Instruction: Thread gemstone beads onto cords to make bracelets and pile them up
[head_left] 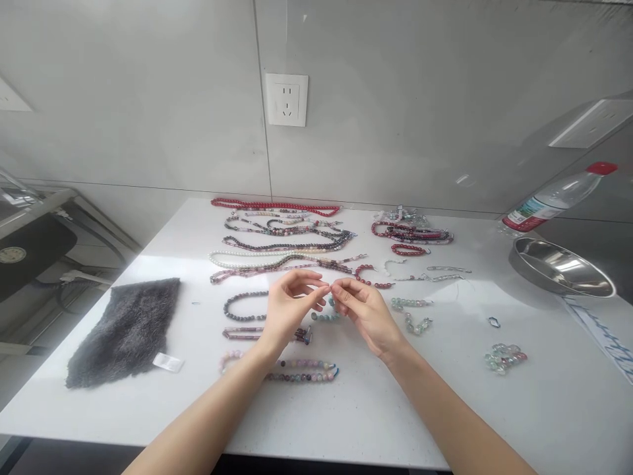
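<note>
Across the white counter [395, 409], among rows of loose bead strands [291, 247], the left hand [291, 310] and right hand [366, 313] met just above a short pale-green bead strand [326, 316], their fingertips [324, 287] pinched almost shut, though whether they held a fine thread or nothing could not be told

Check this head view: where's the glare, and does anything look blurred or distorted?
In the head view, daylight glares on the white tabletop, the steel bowl shows hot highlights, wide-angle stretching skews the water bottle, and the left hand and right hand look sharp.
</note>
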Available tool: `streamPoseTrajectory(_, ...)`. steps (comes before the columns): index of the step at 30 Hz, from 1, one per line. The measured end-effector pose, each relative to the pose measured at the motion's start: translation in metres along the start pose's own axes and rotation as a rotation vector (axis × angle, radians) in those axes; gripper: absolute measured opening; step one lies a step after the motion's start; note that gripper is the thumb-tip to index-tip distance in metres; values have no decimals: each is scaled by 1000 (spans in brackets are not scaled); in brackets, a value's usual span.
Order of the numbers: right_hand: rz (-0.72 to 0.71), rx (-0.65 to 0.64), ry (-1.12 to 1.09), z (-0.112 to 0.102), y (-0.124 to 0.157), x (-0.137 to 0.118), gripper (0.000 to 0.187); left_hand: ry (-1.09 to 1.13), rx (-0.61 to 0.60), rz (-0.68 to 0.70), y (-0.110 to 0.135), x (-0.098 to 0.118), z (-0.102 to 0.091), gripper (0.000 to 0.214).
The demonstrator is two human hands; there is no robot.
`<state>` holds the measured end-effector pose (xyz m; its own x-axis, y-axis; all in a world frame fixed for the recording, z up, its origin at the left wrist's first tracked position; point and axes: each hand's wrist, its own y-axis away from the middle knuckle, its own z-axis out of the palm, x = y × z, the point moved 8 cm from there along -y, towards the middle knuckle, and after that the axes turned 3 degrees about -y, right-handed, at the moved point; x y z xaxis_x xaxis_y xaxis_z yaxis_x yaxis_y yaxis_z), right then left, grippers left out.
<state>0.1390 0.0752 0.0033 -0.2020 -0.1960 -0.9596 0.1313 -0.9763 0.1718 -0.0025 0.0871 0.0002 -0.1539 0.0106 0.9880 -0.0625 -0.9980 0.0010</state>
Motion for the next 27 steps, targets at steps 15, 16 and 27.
streamPoseTrajectory(15, -255, 112, 145, -4, 6, -16, 15, 84, -249, -49, 0, 7, 16, 39)
streamPoseTrajectory(16, -261, 118, 156, -4, 6, -16, 15, 66, -248, -59, 0, 6, 15, 40)
streamPoseTrajectory(27, -297, -72, 203, 3, 5, -26, 4, 110, -336, -347, 4, -23, 10, 42)
